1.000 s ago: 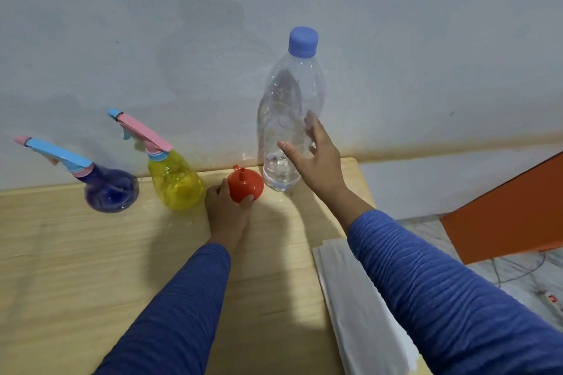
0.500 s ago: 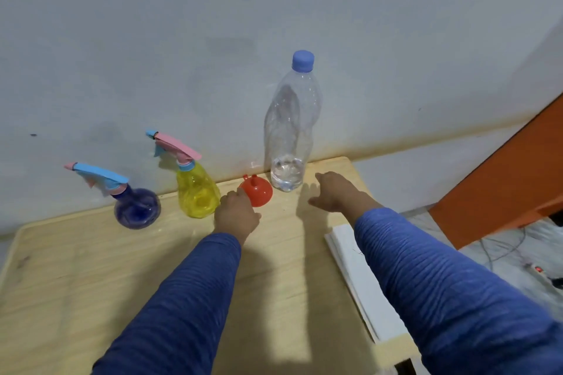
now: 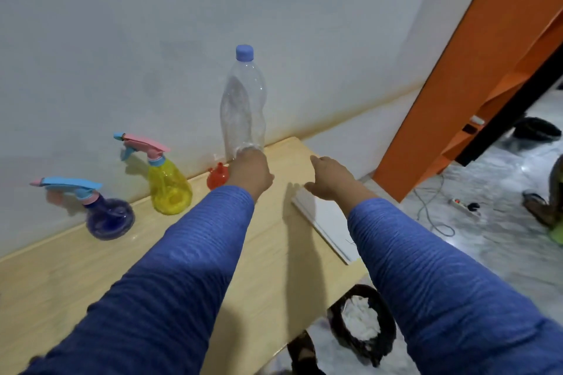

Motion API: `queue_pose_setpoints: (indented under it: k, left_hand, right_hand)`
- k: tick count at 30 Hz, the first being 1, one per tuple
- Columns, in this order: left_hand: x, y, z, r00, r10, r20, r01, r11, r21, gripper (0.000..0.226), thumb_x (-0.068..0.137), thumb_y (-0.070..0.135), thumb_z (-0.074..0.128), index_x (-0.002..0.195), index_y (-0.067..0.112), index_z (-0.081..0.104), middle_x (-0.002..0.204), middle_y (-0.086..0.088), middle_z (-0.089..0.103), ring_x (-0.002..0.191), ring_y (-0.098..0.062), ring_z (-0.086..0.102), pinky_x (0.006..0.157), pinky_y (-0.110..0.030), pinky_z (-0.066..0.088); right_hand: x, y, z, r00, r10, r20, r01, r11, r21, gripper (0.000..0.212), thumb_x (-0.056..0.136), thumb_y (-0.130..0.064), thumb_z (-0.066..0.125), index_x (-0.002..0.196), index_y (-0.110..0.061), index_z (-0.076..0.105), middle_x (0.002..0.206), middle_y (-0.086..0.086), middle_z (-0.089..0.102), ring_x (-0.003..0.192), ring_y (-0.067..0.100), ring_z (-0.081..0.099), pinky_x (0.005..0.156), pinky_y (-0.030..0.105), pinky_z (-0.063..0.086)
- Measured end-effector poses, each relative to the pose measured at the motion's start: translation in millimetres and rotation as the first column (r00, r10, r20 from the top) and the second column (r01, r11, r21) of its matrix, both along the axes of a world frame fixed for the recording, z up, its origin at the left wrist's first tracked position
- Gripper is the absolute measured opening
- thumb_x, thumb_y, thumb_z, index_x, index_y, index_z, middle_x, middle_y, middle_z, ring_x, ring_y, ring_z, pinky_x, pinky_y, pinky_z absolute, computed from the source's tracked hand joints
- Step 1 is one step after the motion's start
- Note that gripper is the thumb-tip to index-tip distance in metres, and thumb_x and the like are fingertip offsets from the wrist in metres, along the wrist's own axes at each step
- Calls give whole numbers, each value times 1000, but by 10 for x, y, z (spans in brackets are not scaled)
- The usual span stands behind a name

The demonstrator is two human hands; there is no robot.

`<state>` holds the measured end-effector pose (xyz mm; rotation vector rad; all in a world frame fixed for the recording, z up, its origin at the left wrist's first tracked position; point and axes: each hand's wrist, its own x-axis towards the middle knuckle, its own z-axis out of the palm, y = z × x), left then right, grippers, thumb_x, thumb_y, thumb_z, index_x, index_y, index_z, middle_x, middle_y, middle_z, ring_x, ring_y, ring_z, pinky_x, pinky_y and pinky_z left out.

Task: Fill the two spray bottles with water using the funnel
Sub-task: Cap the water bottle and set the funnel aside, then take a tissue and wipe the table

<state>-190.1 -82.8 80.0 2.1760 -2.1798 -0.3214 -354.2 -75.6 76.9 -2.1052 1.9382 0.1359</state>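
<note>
So, head view only. Wooden worktop runs along a white wall.

Blue spray bottle stands far left near the wall, with a blue-and-pink trigger head pointing left. Yellow spray bottle stands to its right, apart from it, with a pink-and-blue trigger head also pointing left. Both are upright with the heads on.

Red funnel sits on the worktop just right of the yellow bottle, spout end up. Its right part is hidden by the left hand.

Clear water bottle is upright at the back by the wall, blue cap on. Its base is hidden behind the left hand, so the water level can't be read.

Left hand is seen from the back, fingers curled loosely, in front of the bottle base and next to the funnel. Can't tell whether it grips or touches either one.

Right hand is palm down, fingers spread and loose, holding nothing. It is over the far end of a white sheet stack that lies at the worktop's right edge.

Both sleeves are blue.

On the floor beyond the worktop: a black bin with white crumpled stuff inside, a power strip with cable, and an orange panel leaning on the right.
</note>
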Motion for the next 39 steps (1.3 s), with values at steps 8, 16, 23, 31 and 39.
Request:
queue_pose_setpoints:
  k: [8, 16, 23, 31, 39]
  left_hand:
    - [-857, 365, -467, 975, -222, -26, 223, 960, 169, 49, 90, 37, 55, 129, 10, 45, 132, -10, 47, 120, -27, 47, 86, -34, 43]
    - [-1176, 635, -1138, 945, -244, -217, 286, 939, 191, 56, 93, 33, 52, 140, 9, 33, 147, -6, 33, 137, -22, 29, 107, -34, 30]
    - [-1206, 744, -1452, 938, -120, -325, 167, 979, 121, 62, 92, 31, 56, 146, 14, 29, 155, -2, 24, 143, -16, 18, 113, -26, 17]
    - [-1260, 788, -1475, 924, -49, -379, 93, 991, 98, 60, 92, 27, 58, 145, 14, 32, 154, -1, 25, 142, -15, 19, 112, -23, 14]
    - [-1232, 787, -1510, 867, 8, -499, 57, 992, 115, 61, 87, 22, 65, 142, 14, 38, 153, 0, 30, 141, -15, 25, 113, -23, 15]
  right_hand:
    - [-648, 592, -378, 992, -128, 6, 127, 990, 69, 55, 93, -26, 50, 141, -8, 30, 142, 12, 40, 127, 29, 43, 100, 37, 39]
    - [-933, 836, -982, 987, -100, 123, 83, 987, 138, 48, 92, -24, 51, 136, -9, 41, 138, 12, 47, 126, 28, 44, 98, 32, 36]
    - [-1096, 930, -1189, 943, -32, 330, 17, 999, 47, 58, 85, -34, 64, 135, -11, 47, 139, 6, 48, 131, 21, 40, 104, 27, 29]
    - [-1207, 929, -1281, 897, -17, 441, 31, 999, -25, 35, 85, -22, 65, 118, -15, 60, 125, 6, 58, 116, 22, 53, 98, 28, 37]
    - [-1257, 913, -1253, 848, -25, 530, 53, 998, -37, 24, 92, -14, 57, 112, -7, 68, 122, 12, 65, 123, 23, 52, 102, 18, 28]
